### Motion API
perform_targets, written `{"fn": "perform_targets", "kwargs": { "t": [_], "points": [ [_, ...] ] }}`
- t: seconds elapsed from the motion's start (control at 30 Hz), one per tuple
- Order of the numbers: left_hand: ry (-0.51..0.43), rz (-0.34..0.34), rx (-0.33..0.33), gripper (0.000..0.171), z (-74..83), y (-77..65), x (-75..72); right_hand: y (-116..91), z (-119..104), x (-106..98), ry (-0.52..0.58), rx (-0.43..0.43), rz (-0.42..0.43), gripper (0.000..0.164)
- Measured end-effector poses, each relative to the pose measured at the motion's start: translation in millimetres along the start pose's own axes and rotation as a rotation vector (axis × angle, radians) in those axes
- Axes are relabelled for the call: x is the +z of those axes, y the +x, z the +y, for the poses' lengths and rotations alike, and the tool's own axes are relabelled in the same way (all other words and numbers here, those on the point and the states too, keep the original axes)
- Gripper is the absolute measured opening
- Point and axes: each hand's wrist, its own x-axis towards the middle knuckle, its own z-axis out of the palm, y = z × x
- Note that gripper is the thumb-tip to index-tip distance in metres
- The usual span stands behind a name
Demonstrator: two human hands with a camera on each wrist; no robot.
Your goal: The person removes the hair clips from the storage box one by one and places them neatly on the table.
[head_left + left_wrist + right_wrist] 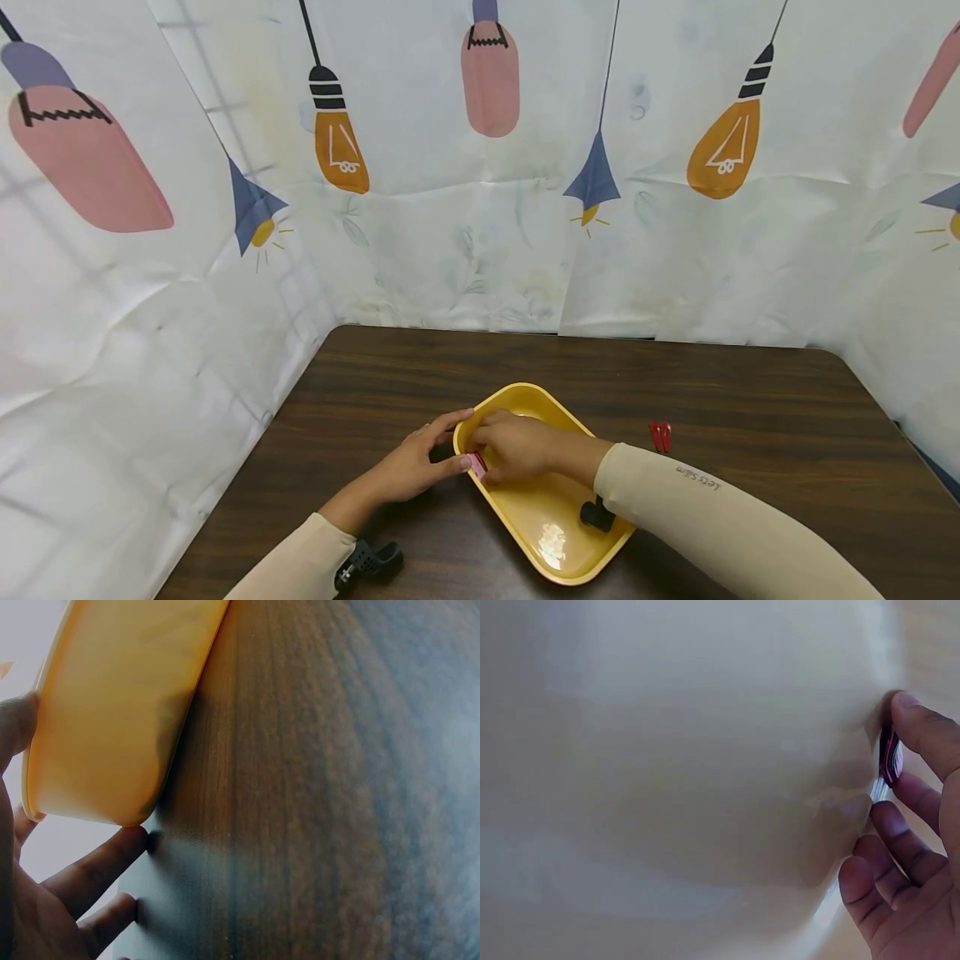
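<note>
A yellow tray (551,542) with rounded corners lies at an angle on the dark wooden table. My left hand (408,462) spans its near left corner, thumb at the rim and index finger round the other side; the left wrist view shows the lower fingers spread below the tray's outer wall (112,727). Inside the tray, my right hand (517,450) reaches to that same end. Its thumb and index finger pinch a small flat pink piece with dark edges (890,756) against the tray wall. The right hand's other fingers (859,877) bend near the wall.
Two small slim red pieces (661,436) lie side by side on the table (750,417), right of the tray. Black camera straps (367,560) sit on the wrists. A white printed sheet (465,250) hangs behind and to the sides of the table.
</note>
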Motion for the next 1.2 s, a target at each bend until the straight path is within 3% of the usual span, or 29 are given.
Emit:
{"fn": "perform_targets", "kwargs": {
  "t": [1.2],
  "points": [
    [0.000, -0.003, -0.008, 0.068, -0.5, -0.2, -0.4, -1.4, 1.4, -4.2, -0.021, -0.016, 0.010, 0.042]
  ]
}}
